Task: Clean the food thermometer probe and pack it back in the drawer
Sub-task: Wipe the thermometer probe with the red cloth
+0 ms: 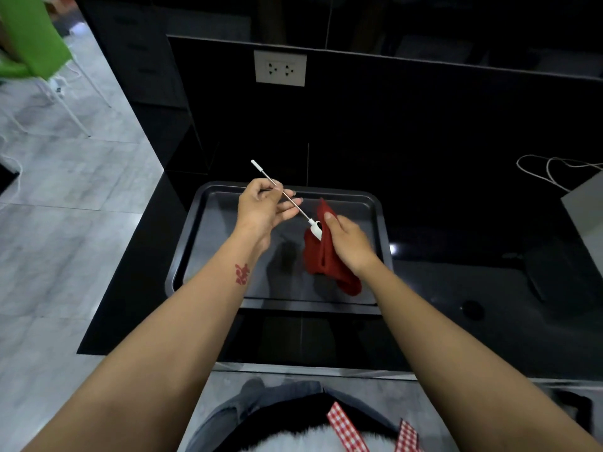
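The food thermometer probe (pixel 295 204) is a thin metal rod with a white cap at its far upper-left end and a white head at its lower-right end. My left hand (pixel 261 207) pinches the rod near its middle, holding it slanted above the dark baking tray (pixel 208 223). My right hand (pixel 347 241) grips a red cloth (pixel 318 259) that hangs down over the tray. The probe's white head rests against the cloth by my right thumb.
The tray sits on a glossy black counter (pixel 456 288). A white double socket (pixel 280 68) is on the black back wall. A grey box (pixel 587 210) with white cord stands at the right edge. A green chair (pixel 29 37) stands on the tiled floor, left.
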Demonstrator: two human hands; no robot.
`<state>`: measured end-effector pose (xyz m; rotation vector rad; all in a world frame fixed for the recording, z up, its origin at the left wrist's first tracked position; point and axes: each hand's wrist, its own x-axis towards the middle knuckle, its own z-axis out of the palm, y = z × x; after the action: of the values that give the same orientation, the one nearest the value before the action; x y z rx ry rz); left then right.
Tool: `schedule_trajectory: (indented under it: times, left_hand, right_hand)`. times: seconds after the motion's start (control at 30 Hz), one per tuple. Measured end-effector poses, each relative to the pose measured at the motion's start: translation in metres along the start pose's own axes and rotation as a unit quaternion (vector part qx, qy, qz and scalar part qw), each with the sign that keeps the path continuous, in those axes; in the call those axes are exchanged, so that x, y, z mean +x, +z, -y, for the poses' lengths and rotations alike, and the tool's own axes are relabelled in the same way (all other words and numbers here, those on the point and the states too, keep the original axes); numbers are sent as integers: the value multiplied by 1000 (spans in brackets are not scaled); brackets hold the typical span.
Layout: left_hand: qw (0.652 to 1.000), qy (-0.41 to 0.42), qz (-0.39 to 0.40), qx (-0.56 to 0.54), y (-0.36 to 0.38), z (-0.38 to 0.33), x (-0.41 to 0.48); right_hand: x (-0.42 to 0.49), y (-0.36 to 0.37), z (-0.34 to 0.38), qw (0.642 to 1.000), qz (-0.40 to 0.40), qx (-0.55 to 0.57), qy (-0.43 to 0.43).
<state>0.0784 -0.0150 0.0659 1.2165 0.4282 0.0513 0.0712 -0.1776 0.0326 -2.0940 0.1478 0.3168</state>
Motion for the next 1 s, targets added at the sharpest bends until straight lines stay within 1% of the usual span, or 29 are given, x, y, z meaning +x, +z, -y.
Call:
schedule_trajectory:
  times: [0.1, 0.3, 0.47, 0.53, 0.63, 0.7, 0.8, 0.87, 1.0]
  left_hand:
    - [1000, 11, -14, 8, 3, 1, 4]
    - [998, 16, -57, 15, 0, 3, 5]
    - [999, 18, -33, 25, 9, 5, 3]
    - [999, 20, -39, 23, 8, 1, 5]
    - [998, 20, -63, 3, 3, -6, 10]
    - [999, 14, -47, -2, 2, -6, 8]
    - [1000, -2, 12, 19, 6, -1, 1]
    - [999, -3, 35, 24, 9, 0, -2]
    - [999, 5, 36, 9, 7, -6, 0]
  right_hand:
    - [-2, -1, 1, 1000, 18, 16, -19]
    - [-2, -4, -9, 999, 23, 29, 22]
    - [-2, -2, 1, 998, 25, 56, -1]
    - [-2, -3, -1, 998, 20, 60, 2]
    - [-1, -6, -7, 998, -9, 55, 12]
    - [-2, -7, -8, 999, -10, 48, 11]
    - [-2, -5, -4, 999, 1, 46, -7]
    - [-3, -4, -1, 998, 7, 58, -14]
    - [-7, -10, 0, 997, 2, 72, -12]
